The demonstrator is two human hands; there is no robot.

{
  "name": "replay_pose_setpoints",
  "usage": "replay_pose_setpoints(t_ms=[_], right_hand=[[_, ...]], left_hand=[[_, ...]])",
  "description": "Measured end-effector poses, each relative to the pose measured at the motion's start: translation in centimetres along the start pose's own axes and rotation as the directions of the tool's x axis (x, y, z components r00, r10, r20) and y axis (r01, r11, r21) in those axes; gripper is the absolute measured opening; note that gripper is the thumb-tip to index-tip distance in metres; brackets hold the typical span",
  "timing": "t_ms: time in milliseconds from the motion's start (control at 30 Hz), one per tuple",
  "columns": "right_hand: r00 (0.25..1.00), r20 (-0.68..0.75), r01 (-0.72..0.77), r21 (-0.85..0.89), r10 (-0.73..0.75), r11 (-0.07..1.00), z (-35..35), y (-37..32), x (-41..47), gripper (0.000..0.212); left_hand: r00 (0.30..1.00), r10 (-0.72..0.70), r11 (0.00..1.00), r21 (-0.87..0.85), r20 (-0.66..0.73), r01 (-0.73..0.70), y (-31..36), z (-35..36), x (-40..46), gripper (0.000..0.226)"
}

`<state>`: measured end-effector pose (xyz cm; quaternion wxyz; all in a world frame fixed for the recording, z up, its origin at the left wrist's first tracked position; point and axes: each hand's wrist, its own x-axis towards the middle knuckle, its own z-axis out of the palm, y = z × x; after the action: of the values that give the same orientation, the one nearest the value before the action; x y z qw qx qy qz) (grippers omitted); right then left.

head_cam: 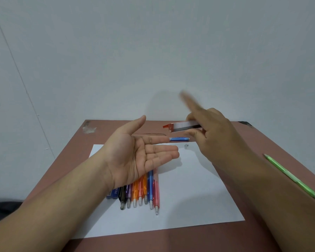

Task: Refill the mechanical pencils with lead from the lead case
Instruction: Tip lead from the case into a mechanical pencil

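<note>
Above the white paper sheet point(189, 188): right hand point(213, 131) pinches the lead case point(185, 126), orange cap end tilted toward the flat, upturned left hand point(140, 157). Likely step: tipping out lead. Next: pick a mechanical pencil from the row point(142, 193).

row of pencils point(140, 192) on paper sheet point(180, 197) left side, single pencil point(179, 139) behind the sheet, another pencil point(292, 177) off right on table point(171, 240)

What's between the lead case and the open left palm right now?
Nothing visible. The right hand holds the lead case in the air, its orange end pointing toward the left hand, which lies palm-up and bare. Only open air separates them.
</note>
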<state>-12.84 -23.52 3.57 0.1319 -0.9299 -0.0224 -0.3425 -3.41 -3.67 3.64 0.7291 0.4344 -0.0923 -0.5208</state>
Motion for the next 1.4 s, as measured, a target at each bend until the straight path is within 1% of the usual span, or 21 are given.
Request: replay_pose_setpoints(t_ms=[67, 100, 233, 300, 400, 433, 467, 567, 600, 633, 733, 767, 867, 933, 1000, 1067, 1100, 1200, 1267, 1333, 1400], right_hand=[[0.99, -0.034, 0.129, -0.135, -0.135, 0.982, 0.5, 1.2, -0.1, 0.064], [0.989, -0.03, 0.142, -0.143, -0.148, 0.979, 0.5, 1.3, -0.2, 0.059], [1.0, 0.008, -0.022, 0.009, 0.022, 1.0, 0.0, 0.2, -0.5, 0.095], [0.999, -0.002, -0.051, 0.045, 0.051, 0.998, -0.2, 0.0, -0.3, 0.096], [0.995, 0.013, 0.104, -0.139, -0.103, 0.985, 0.6, 1.1, 0.0, 0.057], [0.994, 0.012, 0.114, -0.153, -0.113, 0.982, 0.7, 1.3, -0.1, 0.054], [0.997, 0.012, 0.082, -0.134, -0.081, 0.988, 0.6, 1.1, -0.2, 0.061], [1.0, 0.01, -0.012, 0.035, 0.011, 0.999, 0.2, 0.5, -0.5, 0.097], [0.998, 0.024, -0.053, 0.07, 0.052, 0.996, 0.0, 0.3, -0.6, 0.103], [0.998, 0.019, -0.058, 0.061, 0.057, 0.996, -0.2, 0.1, -0.5, 0.102], [0.991, -0.035, 0.125, -0.134, -0.13, 0.983, 0.4, 0.9, -0.4, 0.066], [0.992, -0.029, 0.119, -0.133, -0.124, 0.984, 0.4, 1.0, -0.4, 0.064], [0.998, 0.025, -0.063, 0.016, 0.062, 0.998, 0.0, 0.5, -0.4, 0.098], [0.993, 0.044, -0.114, 0.035, 0.113, 0.993, -0.1, 0.5, -0.6, 0.107], [1.0, -0.002, -0.018, -0.024, 0.018, 1.0, 0.1, 0.7, -0.4, 0.092], [0.994, 0.033, 0.105, -0.162, -0.101, 0.981, 0.7, 1.9, -0.3, 0.064], [0.994, 0.043, 0.105, -0.17, -0.099, 0.98, 0.8, 2.2, -0.3, 0.058], [0.995, 0.011, 0.103, -0.158, -0.102, 0.982, 0.9, 2.3, -0.4, 0.054], [0.993, 0.004, 0.121, -0.17, -0.122, 0.978, 0.8, 2.3, -0.4, 0.052], [0.992, 0.012, 0.127, -0.174, -0.127, 0.976, 0.8, 2.4, -0.4, 0.05], [0.994, 0.01, 0.112, -0.163, -0.112, 0.98, 0.8, 2.3, -0.4, 0.049]], left_hand=[[1.0, 0.004, 1.0, -0.003, -0.007, -0.004, 0.0, 0.0, 0.0, 0.076], [1.0, 0.004, 1.0, -0.002, -0.004, -0.004, 0.0, 0.0, 0.0, 0.076], [1.0, -0.003, 1.0, 0.007, 0.005, 0.003, 0.0, -0.1, 0.0, 0.077], [1.0, -0.002, 1.0, 0.009, 0.003, 0.002, 0.0, -0.1, 0.0, 0.077], [1.0, 0.003, 1.0, 0.008, -0.006, -0.003, 0.0, 0.0, 0.0, 0.076], [1.0, 0.005, 1.0, 0.01, -0.006, -0.005, 0.0, 0.0, 0.0, 0.076], [1.0, 0.005, 1.0, 0.014, -0.003, -0.005, 0.0, 0.0, 0.0, 0.076], [1.0, 0.003, 1.0, 0.014, -0.004, -0.003, 0.0, 0.0, 0.0, 0.076], [1.0, 0.004, 1.0, 0.013, -0.006, -0.004, 0.0, 0.0, 0.0, 0.076], [1.0, 0.007, 1.0, 0.014, -0.01, -0.007, 0.0, 0.0, 0.0, 0.076], [0.999, 0.021, 1.0, 0.016, -0.029, -0.021, 0.0, 0.1, 0.0, 0.075], [0.999, 0.024, 1.0, 0.019, -0.031, -0.024, 0.0, 0.1, 0.0, 0.075], [0.999, 0.025, 1.0, 0.019, -0.033, -0.024, 0.0, 0.2, 0.0, 0.074], [0.999, 0.025, 1.0, 0.019, -0.036, -0.025, 0.0, 0.2, -0.1, 0.074], [0.999, 0.028, 0.999, 0.019, -0.034, -0.028, 0.0, 0.2, -0.1, 0.073], [0.999, 0.04, 0.999, 0.028, -0.035, -0.039, -0.1, 0.2, -0.1, 0.071], [0.998, 0.052, 0.998, 0.041, -0.04, -0.05, -0.1, 0.2, -0.1, 0.07], [0.991, 0.118, 0.986, 0.124, -0.069, -0.109, -0.2, 0.2, 0.1, 0.061], [0.969, 0.227, 0.945, 0.263, -0.094, -0.195, -0.4, 0.0, 0.3, 0.05], [0.921, 0.373, 0.853, 0.432, -0.113, -0.292, -0.6, -0.1, 0.5, 0.036], [0.858, 0.5, 0.719, 0.608, -0.114, -0.338, -0.8, -0.1, 0.6, 0.021]])
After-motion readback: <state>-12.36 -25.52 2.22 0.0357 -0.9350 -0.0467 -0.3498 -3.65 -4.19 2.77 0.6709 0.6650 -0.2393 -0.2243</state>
